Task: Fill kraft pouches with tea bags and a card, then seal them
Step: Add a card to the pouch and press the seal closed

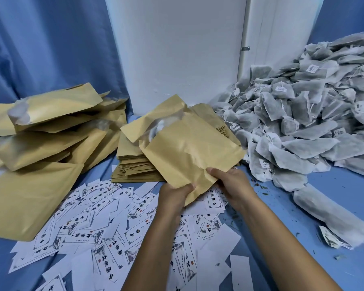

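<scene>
Both my hands hold one kraft pouch (pixel 187 150) by its near bottom edge, above the table. My left hand (pixel 174 195) grips the lower left part and my right hand (pixel 229 183) pinches the lower right corner. The pouch's mouth points away from me and gapes open, with pale tea bags showing inside. A flat stack of empty kraft pouches (pixel 132 164) lies just behind it. White printed cards (pixel 105 234) lie scattered under my forearms. A big heap of grey tea bags (pixel 307 122) fills the right side.
Several filled kraft pouches (pixel 51 131) are piled at the left. A white wall panel (pixel 177 49) and blue curtain (pixel 40 38) stand behind. One loose tea bag (pixel 332 217) lies near the right front on the blue table surface (pixel 334 267), with tea crumbs around.
</scene>
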`<move>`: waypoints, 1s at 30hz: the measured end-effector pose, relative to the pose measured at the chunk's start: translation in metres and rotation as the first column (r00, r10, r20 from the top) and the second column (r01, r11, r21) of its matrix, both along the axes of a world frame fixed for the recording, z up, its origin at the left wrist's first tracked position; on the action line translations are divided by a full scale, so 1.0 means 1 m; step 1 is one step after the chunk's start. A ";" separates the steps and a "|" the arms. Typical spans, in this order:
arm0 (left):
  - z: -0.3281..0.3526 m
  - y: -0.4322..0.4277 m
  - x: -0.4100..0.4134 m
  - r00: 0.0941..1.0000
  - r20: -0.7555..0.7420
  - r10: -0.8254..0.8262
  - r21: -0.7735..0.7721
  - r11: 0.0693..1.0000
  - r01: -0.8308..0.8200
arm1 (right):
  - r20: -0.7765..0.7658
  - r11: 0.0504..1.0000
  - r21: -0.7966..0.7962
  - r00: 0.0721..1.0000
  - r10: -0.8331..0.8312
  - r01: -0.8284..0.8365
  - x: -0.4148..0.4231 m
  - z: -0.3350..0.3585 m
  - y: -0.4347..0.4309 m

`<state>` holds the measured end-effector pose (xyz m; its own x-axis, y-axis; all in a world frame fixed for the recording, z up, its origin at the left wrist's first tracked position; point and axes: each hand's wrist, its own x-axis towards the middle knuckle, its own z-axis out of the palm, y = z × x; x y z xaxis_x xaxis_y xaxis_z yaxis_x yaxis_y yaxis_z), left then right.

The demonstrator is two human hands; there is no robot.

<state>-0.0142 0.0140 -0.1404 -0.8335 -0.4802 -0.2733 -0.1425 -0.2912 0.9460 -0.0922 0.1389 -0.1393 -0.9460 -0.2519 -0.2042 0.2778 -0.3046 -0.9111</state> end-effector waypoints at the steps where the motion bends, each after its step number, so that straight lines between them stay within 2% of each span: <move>1: -0.001 0.001 -0.001 1.000 -0.002 0.014 -0.007 1.000 -0.014 | -0.004 1.000 0.019 1.000 -0.015 0.015 0.000 -0.001 0.000; 5: -0.001 0.006 -0.003 0.996 -0.066 0.064 -0.023 0.998 -0.065 | -0.033 0.994 0.052 0.995 -0.093 0.095 0.000 -0.003 0.000; 9: 0.000 0.005 -0.003 0.995 -0.096 0.038 0.095 0.995 -0.029 | -0.003 0.993 -0.076 0.996 0.090 -0.090 0.004 0.003 0.001; 11: 0.001 0.003 -0.003 0.995 -0.102 0.009 0.128 0.992 0.005 | 0.012 0.985 -0.120 0.992 0.122 -0.120 0.005 0.005 0.002; 16: 0.003 0.003 -0.002 0.992 -0.092 -0.081 0.178 0.979 0.097 | -0.017 0.992 -0.116 0.999 0.047 -0.049 0.008 0.004 0.001; 20: 0.003 0.002 0.002 0.980 -0.025 -0.200 0.118 0.972 0.201 | -0.020 0.995 -0.102 1.000 0.009 -0.011 0.004 0.004 0.004; 24: 0.003 0.004 0.002 0.984 -0.024 -0.176 0.098 0.979 0.178 | -0.062 0.995 -0.089 0.997 -0.040 0.034 0.000 0.001 0.004; 26: 0.003 0.006 0.000 0.991 -0.033 -0.129 0.088 0.987 0.131 | -0.083 0.998 -0.060 0.996 0.014 -0.019 -0.002 -0.001 0.005; 28: 0.004 0.007 -0.001 0.993 -0.036 -0.111 0.092 0.989 0.114 | -0.076 0.985 -0.029 0.983 0.168 -0.171 -0.001 0.000 0.006; 30: 0.004 0.007 0.000 0.992 -0.037 -0.122 0.096 0.987 0.125 | -0.074 0.968 0.001 0.965 0.251 -0.252 -0.001 -0.001 0.006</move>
<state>-0.0140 0.0206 -0.1359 -0.8936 -0.3451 -0.2871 -0.1541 -0.3648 0.9182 -0.0929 0.1449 -0.1407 -0.8643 -0.4848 -0.1343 0.2796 -0.2409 -0.9294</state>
